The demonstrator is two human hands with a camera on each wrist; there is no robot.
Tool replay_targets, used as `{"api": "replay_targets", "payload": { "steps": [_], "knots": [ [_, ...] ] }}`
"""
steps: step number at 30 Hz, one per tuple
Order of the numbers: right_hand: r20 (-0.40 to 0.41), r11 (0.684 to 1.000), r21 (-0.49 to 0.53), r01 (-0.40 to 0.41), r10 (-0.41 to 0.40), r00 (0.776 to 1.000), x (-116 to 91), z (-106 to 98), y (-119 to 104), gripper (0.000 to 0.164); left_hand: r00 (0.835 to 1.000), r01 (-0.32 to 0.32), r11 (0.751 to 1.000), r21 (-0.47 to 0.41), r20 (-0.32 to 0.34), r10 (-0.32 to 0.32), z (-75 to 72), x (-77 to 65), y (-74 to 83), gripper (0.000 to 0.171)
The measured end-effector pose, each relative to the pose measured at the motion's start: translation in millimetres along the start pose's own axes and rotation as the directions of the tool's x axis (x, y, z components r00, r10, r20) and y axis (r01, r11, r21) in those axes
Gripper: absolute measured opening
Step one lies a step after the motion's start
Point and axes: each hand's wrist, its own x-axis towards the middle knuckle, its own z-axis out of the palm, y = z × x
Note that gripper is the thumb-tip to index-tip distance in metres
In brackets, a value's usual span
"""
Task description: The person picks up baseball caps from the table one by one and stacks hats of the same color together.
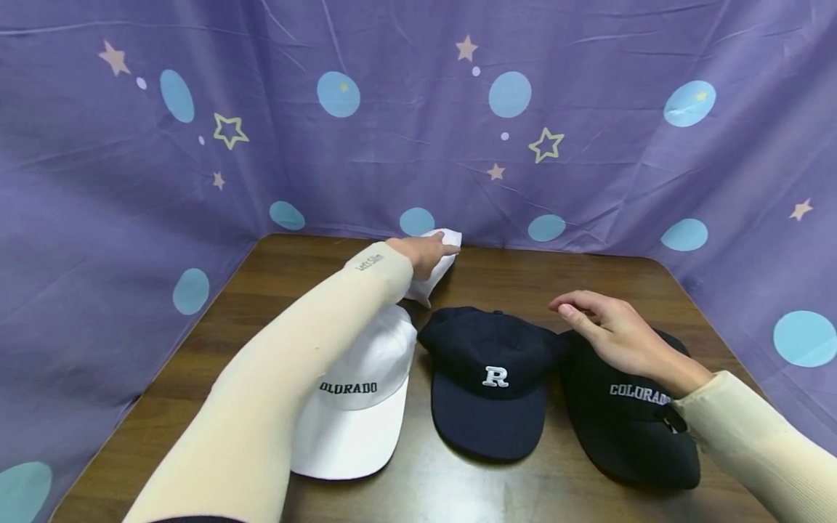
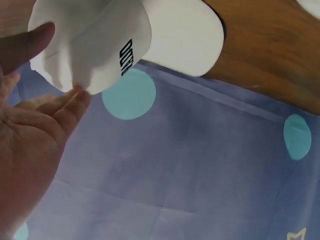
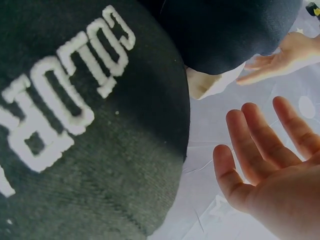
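Note:
At the far middle of the table, my left hand point(image 1: 425, 254) touches a white, folded-looking item point(image 1: 451, 263) with extended fingers. Its kind is unclear, as my hand covers part of it. The left wrist view has my left hand point(image 2: 40, 120) beside a white cap point(image 2: 100, 50) with dark lettering. My right hand point(image 1: 617, 334) hovers over a black COLORADO cap point(image 1: 634, 428), fingers loosely bent, holding nothing; in the right wrist view this hand point(image 3: 270, 155) is spread beside that cap point(image 3: 140, 165). A navy cap point(image 1: 490, 428) with a white R lies between the white and black caps.
The three caps stand in a row along the near side of the brown wooden table point(image 1: 314, 254), brims toward me. My left sleeve point(image 1: 281, 378) passes over the white cap. A purple curtain point(image 1: 418, 160) with stars and blue dots encloses the back and sides.

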Motion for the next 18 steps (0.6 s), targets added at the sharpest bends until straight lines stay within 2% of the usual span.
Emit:
{"api": "replay_targets", "payload": {
  "steps": [4, 11, 15, 18],
  "knots": [
    [-0.003, 1.0, 0.006, -0.003, 0.003, 1.0, -1, 1, 2, 0.025, 1.0, -0.021, 0.998, 0.063, 0.005, 0.02, 3.8, 1.0, 1.6, 0.073],
    [-0.004, 1.0, 0.005, 0.001, -0.001, 1.0, -2, 2, 3, 0.025, 0.994, -0.056, 0.978, 0.199, -0.082, 0.074, 8.9, -0.8, 5.5, 0.052],
    [-0.006, 1.0, 0.007, 0.011, -0.011, 1.0, -1, 3, 3, 0.025, 0.991, -0.064, 0.951, 0.301, -0.094, 0.096, 11.1, -0.8, 6.5, 0.036],
    [-0.003, 1.0, 0.009, 0.01, -0.01, 1.0, -1, 3, 3, 0.024, 0.991, -0.075, 0.91, 0.409, -0.074, 0.115, 12.2, 0.0, 6.6, 0.03]
  ]
}}
